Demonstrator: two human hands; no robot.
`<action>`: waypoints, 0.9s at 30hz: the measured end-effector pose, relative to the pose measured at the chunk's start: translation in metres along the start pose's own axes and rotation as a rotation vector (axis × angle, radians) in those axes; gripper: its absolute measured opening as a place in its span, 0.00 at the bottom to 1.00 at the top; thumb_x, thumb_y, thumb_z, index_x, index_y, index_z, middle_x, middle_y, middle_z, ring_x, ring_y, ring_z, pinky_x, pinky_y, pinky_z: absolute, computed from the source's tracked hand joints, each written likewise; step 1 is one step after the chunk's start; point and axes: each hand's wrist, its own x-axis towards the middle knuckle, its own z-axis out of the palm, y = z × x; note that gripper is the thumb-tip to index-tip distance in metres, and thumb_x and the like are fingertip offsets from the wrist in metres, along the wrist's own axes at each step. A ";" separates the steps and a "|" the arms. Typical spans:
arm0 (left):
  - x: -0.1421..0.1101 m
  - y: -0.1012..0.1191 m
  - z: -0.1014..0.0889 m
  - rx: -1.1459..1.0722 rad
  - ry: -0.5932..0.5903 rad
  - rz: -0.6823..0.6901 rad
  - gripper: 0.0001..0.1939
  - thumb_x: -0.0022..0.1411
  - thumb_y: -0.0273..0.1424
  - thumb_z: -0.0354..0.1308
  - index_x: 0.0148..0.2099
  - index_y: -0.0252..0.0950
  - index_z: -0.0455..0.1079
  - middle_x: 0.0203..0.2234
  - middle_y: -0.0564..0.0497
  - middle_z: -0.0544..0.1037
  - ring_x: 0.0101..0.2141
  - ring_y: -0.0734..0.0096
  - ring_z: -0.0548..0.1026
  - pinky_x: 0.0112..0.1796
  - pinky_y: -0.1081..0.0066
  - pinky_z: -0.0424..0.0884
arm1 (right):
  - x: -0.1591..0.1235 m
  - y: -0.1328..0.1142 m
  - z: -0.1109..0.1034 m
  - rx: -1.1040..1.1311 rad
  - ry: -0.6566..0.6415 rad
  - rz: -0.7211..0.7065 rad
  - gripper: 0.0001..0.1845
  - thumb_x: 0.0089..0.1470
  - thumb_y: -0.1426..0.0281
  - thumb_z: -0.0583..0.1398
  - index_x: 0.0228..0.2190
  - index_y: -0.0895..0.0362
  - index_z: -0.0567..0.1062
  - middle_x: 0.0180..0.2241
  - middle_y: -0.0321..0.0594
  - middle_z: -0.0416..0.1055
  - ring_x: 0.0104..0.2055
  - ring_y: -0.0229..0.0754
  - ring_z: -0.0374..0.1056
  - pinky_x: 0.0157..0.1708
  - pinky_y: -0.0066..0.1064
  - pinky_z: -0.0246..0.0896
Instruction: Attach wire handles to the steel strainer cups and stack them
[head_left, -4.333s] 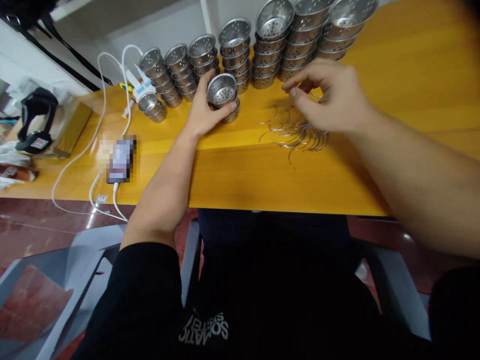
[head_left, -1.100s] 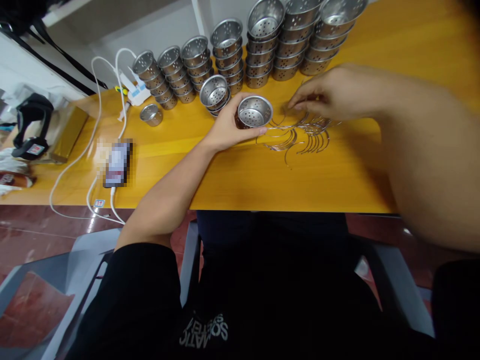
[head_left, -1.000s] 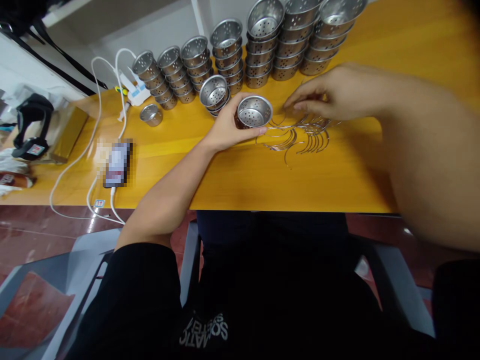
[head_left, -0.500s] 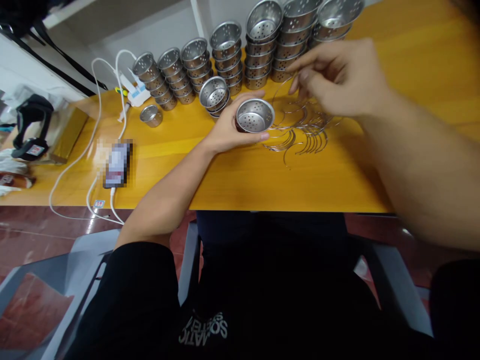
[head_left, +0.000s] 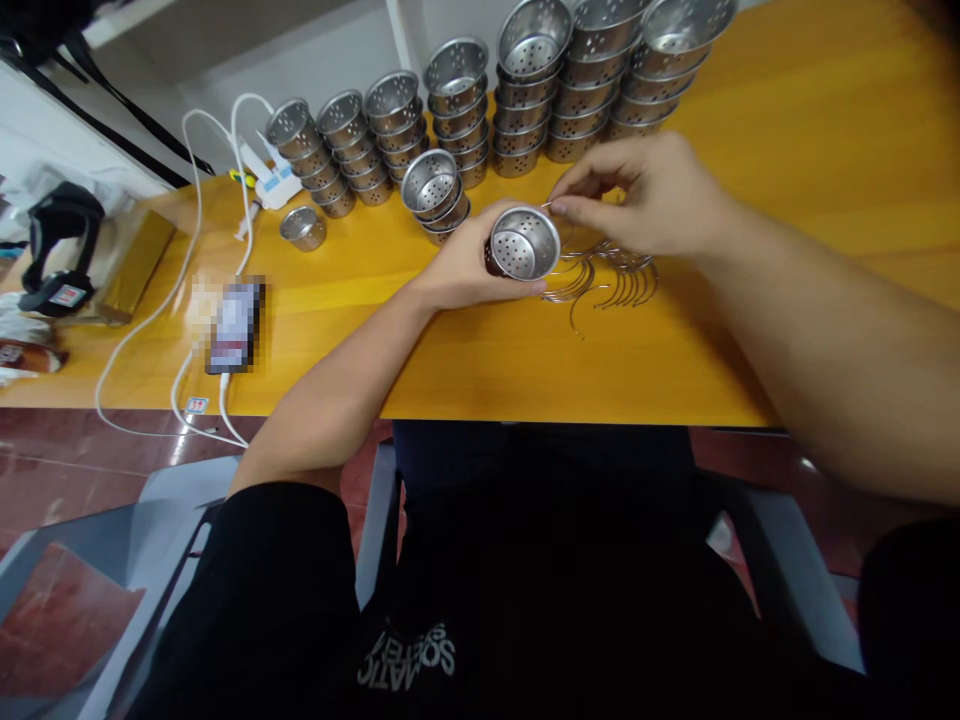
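My left hand [head_left: 472, 262] is wrapped round a perforated metal cup [head_left: 524, 244], its open mouth tilted toward me. Close to the cup's upper right rim, my right hand [head_left: 630, 195] pinches a thin curved wire [head_left: 547, 206]; most of that wire is hard to make out. Below my right hand lies a pile of curved wires [head_left: 628, 288] on the table, partly hidden by the hand and cup. Just behind my left hand stands a short stack of the same cups [head_left: 433, 187].
Tall stacks of perforated cups [head_left: 520, 118] line the table's back edge. A single small cup [head_left: 303, 229] stands left of them. Further left are a phone [head_left: 236, 328], white cables [head_left: 196, 215], a power strip [head_left: 276, 186] and a black strapped device [head_left: 64, 245].
My right hand has come down and left, bringing the wire to the cup's rim. The cup in my left hand has shifted slightly right and tilted more toward me.
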 end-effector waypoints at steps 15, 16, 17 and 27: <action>0.003 -0.001 0.001 -0.009 0.095 -0.045 0.63 0.77 0.82 0.67 0.90 0.45 0.55 0.75 0.39 0.77 0.77 0.37 0.83 0.80 0.37 0.79 | 0.002 0.034 -0.017 -0.226 0.141 0.086 0.06 0.67 0.62 0.79 0.44 0.48 0.91 0.40 0.45 0.85 0.34 0.49 0.73 0.38 0.43 0.75; 0.003 0.002 0.000 0.007 0.108 -0.053 0.60 0.80 0.79 0.66 0.91 0.46 0.53 0.78 0.39 0.75 0.80 0.38 0.81 0.81 0.38 0.79 | 0.003 0.036 -0.016 -0.206 0.156 0.097 0.06 0.65 0.62 0.79 0.43 0.47 0.91 0.39 0.45 0.85 0.33 0.48 0.72 0.37 0.43 0.73; 0.003 0.005 -0.001 0.019 0.120 -0.052 0.58 0.83 0.76 0.64 0.92 0.47 0.51 0.80 0.39 0.72 0.82 0.39 0.80 0.82 0.40 0.78 | 0.003 0.037 -0.015 -0.171 0.170 0.105 0.07 0.64 0.62 0.79 0.43 0.47 0.90 0.39 0.44 0.86 0.33 0.49 0.72 0.36 0.42 0.72; 0.007 0.002 0.003 -0.049 0.144 -0.058 0.62 0.79 0.81 0.66 0.92 0.47 0.51 0.73 0.39 0.75 0.75 0.37 0.83 0.79 0.36 0.79 | 0.007 0.016 0.000 0.072 0.209 0.116 0.29 0.68 0.35 0.80 0.42 0.45 0.85 0.32 0.41 0.81 0.26 0.48 0.75 0.24 0.41 0.67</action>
